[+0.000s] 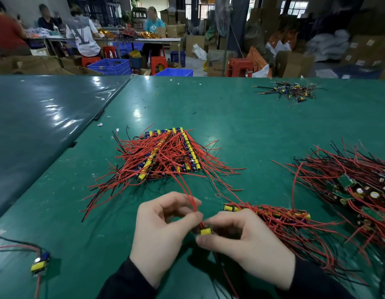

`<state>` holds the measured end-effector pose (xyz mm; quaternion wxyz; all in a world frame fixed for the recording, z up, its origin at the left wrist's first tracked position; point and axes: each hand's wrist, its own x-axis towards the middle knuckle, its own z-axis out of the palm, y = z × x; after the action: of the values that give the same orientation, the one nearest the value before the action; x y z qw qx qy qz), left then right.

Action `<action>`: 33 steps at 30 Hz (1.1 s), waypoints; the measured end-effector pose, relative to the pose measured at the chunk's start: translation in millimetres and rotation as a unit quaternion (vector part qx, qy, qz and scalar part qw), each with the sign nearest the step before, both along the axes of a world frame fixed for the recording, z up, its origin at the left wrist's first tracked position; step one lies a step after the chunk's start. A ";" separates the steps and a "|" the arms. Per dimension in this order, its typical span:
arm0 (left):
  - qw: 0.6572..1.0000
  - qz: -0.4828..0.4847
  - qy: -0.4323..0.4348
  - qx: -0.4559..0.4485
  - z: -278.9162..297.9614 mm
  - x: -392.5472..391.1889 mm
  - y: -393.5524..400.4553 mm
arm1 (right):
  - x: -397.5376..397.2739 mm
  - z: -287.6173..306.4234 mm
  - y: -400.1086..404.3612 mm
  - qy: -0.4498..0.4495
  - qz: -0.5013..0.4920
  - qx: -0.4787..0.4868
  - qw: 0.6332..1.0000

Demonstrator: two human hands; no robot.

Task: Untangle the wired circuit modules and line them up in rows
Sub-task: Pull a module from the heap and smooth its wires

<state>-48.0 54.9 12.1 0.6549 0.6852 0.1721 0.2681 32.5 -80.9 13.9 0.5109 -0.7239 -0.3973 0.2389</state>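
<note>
Item in hand: one circuit module (205,231), yellow part up, pinched between left hand (160,236) and right hand (247,242) over the near desk (241,126); its red leads (190,196) run far-left towards the finished rows (165,154). Partial row (267,212) lies just right of the right hand, long axis left-right; tangled pile (360,190) far right; stray module (39,263) near left.

The module (205,231) between both hands is mostly covered by fingers — only its yellow part shows. The tangled pile (355,190) runs off the right edge, the lone module's (39,264) wires off the left — far workers are blurred.
</note>
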 end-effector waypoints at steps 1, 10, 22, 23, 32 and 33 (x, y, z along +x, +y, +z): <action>0.997 -0.019 0.005 -0.076 0.4 0.7 2.6 | 0.2 1.0 0.9 0.059 -0.015 0.039 0.997; 0.832 -0.371 0.129 -0.391 8.3 -5.0 33.6 | 8.7 11.4 3.8 0.293 -0.221 0.263 0.892; 0.901 -0.406 0.072 -0.133 2.8 -4.4 14.3 | 0.7 10.1 2.8 0.195 -0.202 0.271 0.921; 0.914 -0.380 0.043 -0.136 1.2 -2.9 11.3 | 0.9 10.1 2.5 0.178 -0.212 0.263 0.924; 0.810 -0.471 -0.139 -0.319 3.3 -7.3 19.6 | -0.6 8.9 3.8 0.105 -0.252 0.304 0.913; 0.858 -0.433 -0.082 -0.264 2.2 -6.5 17.5 | -1.6 8.5 4.0 0.082 -0.254 0.303 0.915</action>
<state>-54.5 72.4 14.3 0.8732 0.4673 -0.1315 -0.0432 30.9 -76.9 22.4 0.7802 -0.5884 -0.2104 0.0277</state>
